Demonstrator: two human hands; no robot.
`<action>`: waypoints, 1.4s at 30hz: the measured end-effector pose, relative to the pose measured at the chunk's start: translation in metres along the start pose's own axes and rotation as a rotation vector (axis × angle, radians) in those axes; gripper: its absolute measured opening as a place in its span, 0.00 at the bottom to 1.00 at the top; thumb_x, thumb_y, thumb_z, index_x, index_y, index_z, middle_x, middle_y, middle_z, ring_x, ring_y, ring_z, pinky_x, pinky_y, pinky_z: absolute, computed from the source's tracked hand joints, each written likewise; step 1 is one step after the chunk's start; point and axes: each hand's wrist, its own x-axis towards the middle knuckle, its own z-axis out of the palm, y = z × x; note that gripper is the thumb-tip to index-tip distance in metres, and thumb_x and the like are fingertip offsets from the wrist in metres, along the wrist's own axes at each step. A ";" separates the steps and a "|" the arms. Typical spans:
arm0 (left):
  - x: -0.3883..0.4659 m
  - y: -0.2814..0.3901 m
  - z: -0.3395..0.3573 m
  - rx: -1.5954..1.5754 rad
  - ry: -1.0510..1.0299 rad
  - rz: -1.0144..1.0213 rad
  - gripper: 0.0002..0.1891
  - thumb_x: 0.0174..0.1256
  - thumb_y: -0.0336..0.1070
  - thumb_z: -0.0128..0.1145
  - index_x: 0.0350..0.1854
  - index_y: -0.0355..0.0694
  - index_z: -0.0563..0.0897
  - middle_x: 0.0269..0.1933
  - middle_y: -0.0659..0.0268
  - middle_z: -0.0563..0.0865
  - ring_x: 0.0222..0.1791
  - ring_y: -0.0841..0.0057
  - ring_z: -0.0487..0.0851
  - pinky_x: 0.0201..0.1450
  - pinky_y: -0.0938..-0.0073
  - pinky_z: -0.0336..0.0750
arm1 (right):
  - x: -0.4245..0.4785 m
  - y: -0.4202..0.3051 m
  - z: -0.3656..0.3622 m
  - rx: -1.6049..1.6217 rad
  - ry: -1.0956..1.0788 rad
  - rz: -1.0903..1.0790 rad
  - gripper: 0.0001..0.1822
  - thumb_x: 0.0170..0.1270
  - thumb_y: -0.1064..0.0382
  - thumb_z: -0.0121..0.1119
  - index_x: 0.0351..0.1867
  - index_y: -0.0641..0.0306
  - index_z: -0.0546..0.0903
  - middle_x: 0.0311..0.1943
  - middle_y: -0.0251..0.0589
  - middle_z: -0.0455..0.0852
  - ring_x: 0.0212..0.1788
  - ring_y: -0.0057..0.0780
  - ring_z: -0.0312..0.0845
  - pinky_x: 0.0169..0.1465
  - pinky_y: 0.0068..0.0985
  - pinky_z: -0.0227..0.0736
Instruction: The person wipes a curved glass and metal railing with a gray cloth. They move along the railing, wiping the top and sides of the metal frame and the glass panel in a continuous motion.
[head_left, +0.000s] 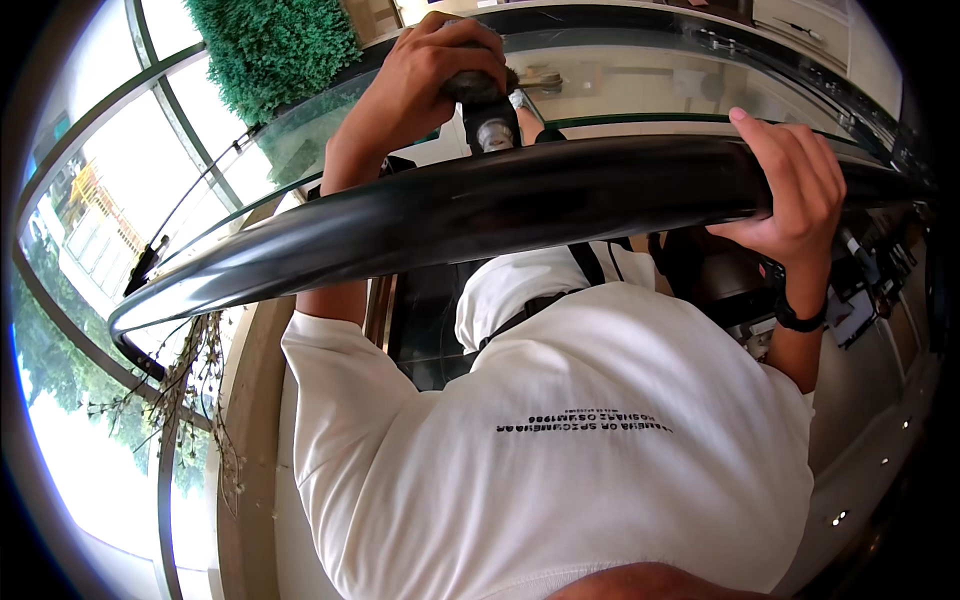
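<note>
A wide black glossy rail, bent by the lens, crosses before my chest. My left hand is beyond it, its forearm partly hidden behind the rail. The fingers are closed over a dark grey fuzzy pad or cloth. Just below that hand is a black bracket with a silvery round metal fitting. My right hand spans the right part of the rail, thumb on the near side and fingers toward the far side. Past the rail is a glass pane with a green edge.
A black frame edge runs behind the glass. Green artificial foliage stands at the upper left. Large windows fill the left side, with dry flowering branches near them. Various items lie at the right.
</note>
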 end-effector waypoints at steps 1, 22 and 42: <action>0.001 -0.002 -0.001 -0.018 -0.017 0.001 0.27 0.32 0.11 0.52 0.38 0.43 0.87 0.52 0.67 0.84 0.57 0.59 0.77 0.63 0.61 0.73 | 0.000 -0.002 -0.001 -0.006 -0.007 0.010 0.52 0.10 0.56 0.79 0.55 0.60 0.84 0.35 0.37 0.85 0.34 0.38 0.79 0.37 0.33 0.73; 0.005 -0.013 -0.007 -0.043 0.007 -0.037 0.29 0.35 0.08 0.53 0.41 0.42 0.89 0.50 0.66 0.85 0.57 0.61 0.80 0.64 0.63 0.74 | -0.004 0.002 -0.002 -0.028 -0.060 -0.027 0.56 0.02 0.61 0.79 0.55 0.68 0.82 0.42 0.45 0.89 0.38 0.46 0.83 0.43 0.35 0.77; -0.011 -0.015 -0.015 -0.414 -0.013 -0.164 0.30 0.50 0.13 0.60 0.59 0.42 0.86 0.52 0.57 0.88 0.53 0.62 0.85 0.57 0.68 0.78 | -0.001 0.002 -0.002 -0.015 -0.040 -0.024 0.53 0.08 0.58 0.79 0.55 0.65 0.84 0.39 0.43 0.88 0.37 0.44 0.82 0.41 0.35 0.77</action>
